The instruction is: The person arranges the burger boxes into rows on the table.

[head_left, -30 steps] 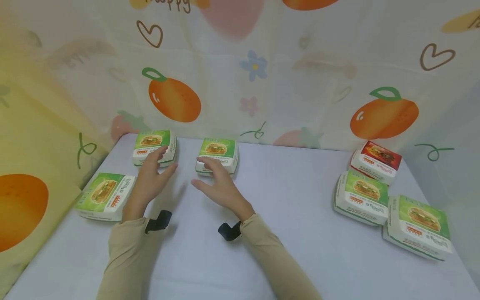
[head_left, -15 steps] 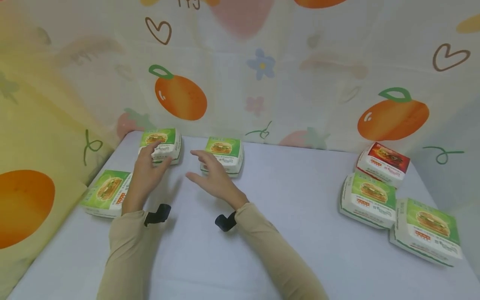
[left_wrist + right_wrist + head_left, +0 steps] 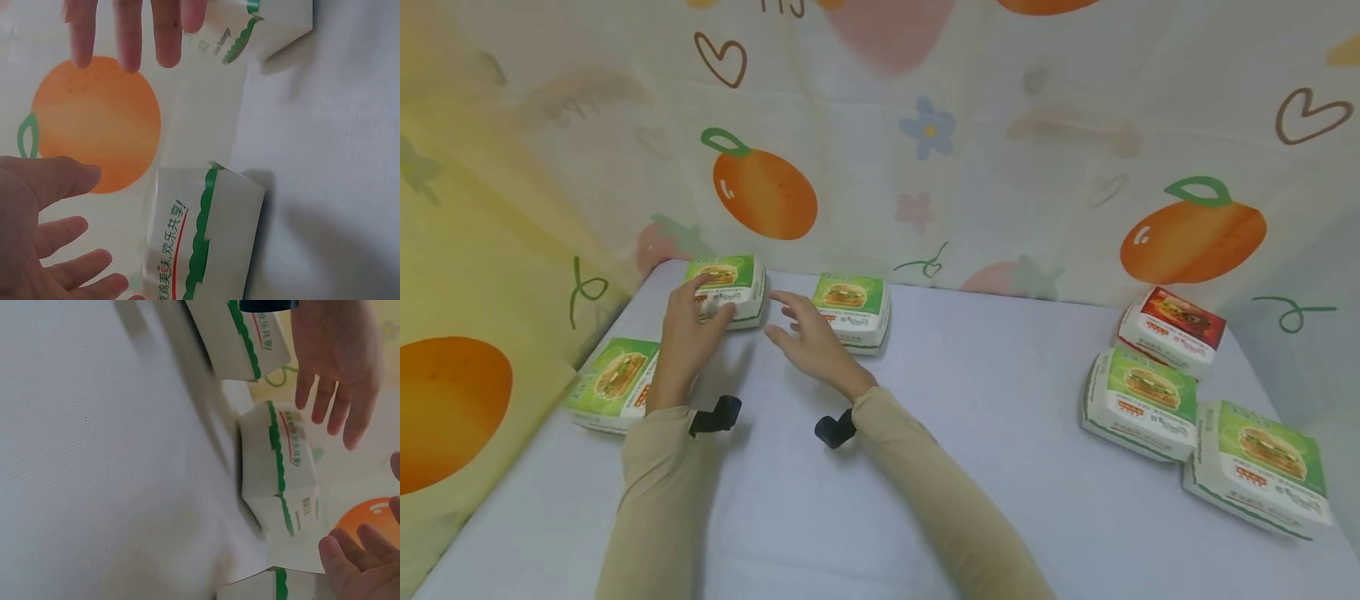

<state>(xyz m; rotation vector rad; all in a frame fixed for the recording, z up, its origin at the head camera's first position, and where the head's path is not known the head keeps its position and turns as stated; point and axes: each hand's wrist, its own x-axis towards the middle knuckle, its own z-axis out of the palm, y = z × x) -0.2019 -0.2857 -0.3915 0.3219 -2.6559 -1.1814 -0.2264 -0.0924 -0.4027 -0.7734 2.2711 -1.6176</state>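
Above the near side of the back-left burger box (image 3: 747, 293), my left hand (image 3: 687, 342) hovers with loosely bent fingers and holds nothing. That box is white with a green top and a burger picture. My right hand (image 3: 814, 340) is in the gap between it and a matching burger box (image 3: 852, 310) at the back middle. Its palm faces left, and nothing is in it. In the right wrist view, the left hand (image 3: 340, 369) is over the back-left box (image 3: 265, 465), fingers apart from it. A third green burger box (image 3: 617, 375) is partly hidden behind the left forearm.
On the right stand a red-topped burger box (image 3: 1172, 329) and two green-topped ones, one (image 3: 1142, 404) in front of it and one (image 3: 1262, 467) nearer. A printed cloth (image 3: 985, 192) hangs behind the white table (image 3: 970, 400).
The head view has shifted, so the boxes appear farther right. Both hands have moved left relative to the boxes, the right hand leaving the front of the middle box for the gap beside the back-left one.
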